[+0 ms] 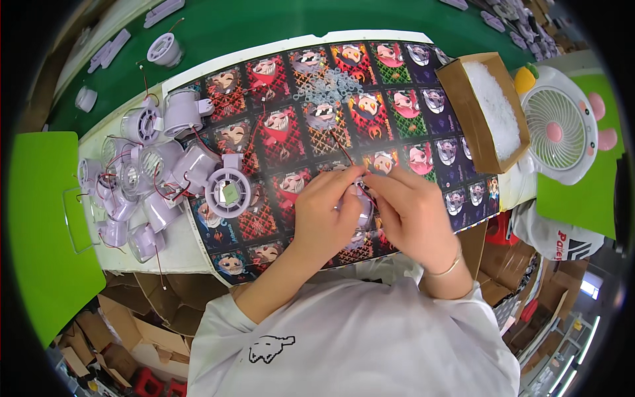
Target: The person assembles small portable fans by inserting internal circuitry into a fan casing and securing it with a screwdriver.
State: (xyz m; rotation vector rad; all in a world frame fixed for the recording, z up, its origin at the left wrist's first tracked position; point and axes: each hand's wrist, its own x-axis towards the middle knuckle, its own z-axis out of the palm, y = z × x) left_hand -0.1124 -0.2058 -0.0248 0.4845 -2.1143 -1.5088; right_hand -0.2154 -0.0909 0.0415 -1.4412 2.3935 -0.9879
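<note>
My left hand is closed round the side of a lilac plastic housing with thin red and black wires. My right hand meets it from the other side, fingers pinched together at the top of the housing. Whatever small thing lies between the right fingertips is hidden. A thin dark wire sticks out beyond the left fingertips over the printed mat. Nearest on the left stands a round lilac housing with a spoked face and a pale greenish square at its centre.
Several lilac housings with trailing wires crowd the table's left side. Small translucent rings lie heaped on the mat's far part. To the right stand a cardboard box with white translucent pieces and a white desk fan. A green chair is at left.
</note>
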